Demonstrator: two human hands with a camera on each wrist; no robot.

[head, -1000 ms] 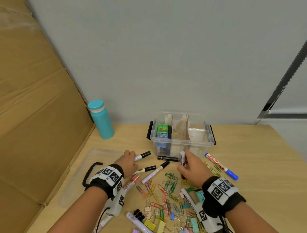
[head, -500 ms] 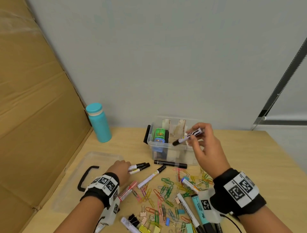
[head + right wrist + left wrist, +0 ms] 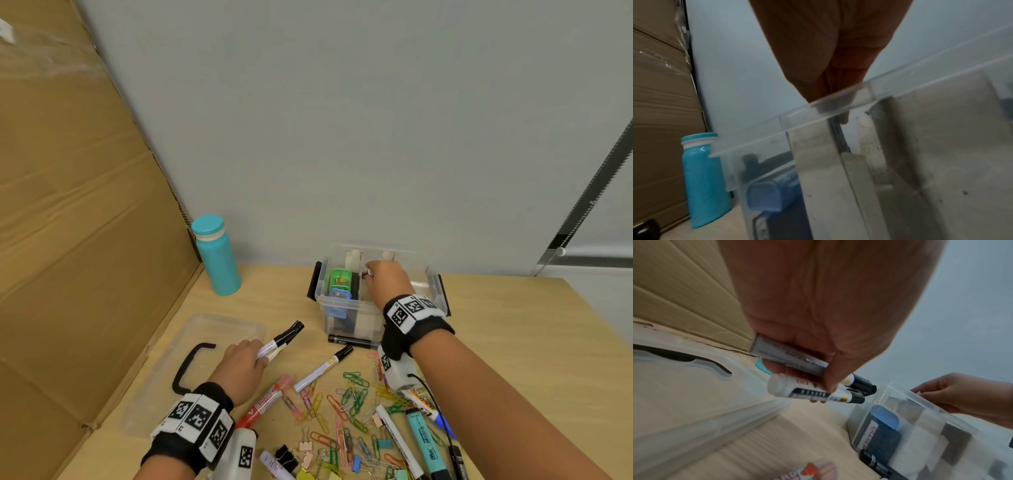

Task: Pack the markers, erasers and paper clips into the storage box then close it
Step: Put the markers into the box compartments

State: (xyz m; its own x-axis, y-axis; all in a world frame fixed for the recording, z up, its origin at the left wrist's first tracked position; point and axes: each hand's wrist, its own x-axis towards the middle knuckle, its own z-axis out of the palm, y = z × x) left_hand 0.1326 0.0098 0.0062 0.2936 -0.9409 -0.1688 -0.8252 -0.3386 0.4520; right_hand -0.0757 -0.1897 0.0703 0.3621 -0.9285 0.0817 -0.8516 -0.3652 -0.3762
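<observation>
The clear plastic storage box [image 3: 342, 301] stands behind the scattered paper clips [image 3: 352, 401]; its clear lid [image 3: 219, 329] lies left, the teal bottle [image 3: 217, 260] behind the lid.

The left hand [image 3: 244, 363] hovered low, palm down, fingers curled around two white black-capped markers [image 3: 281, 341]. The right hand [image 3: 388, 279] reached forward, forearm extended, fingertips [image 3: 842, 117] pointing down, bunched together and dipped inside the clear plastic storage box [image 3: 346, 305].

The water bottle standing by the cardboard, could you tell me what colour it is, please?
The water bottle is turquoise with a pale ring under its cap, clearest in the head view.
</observation>
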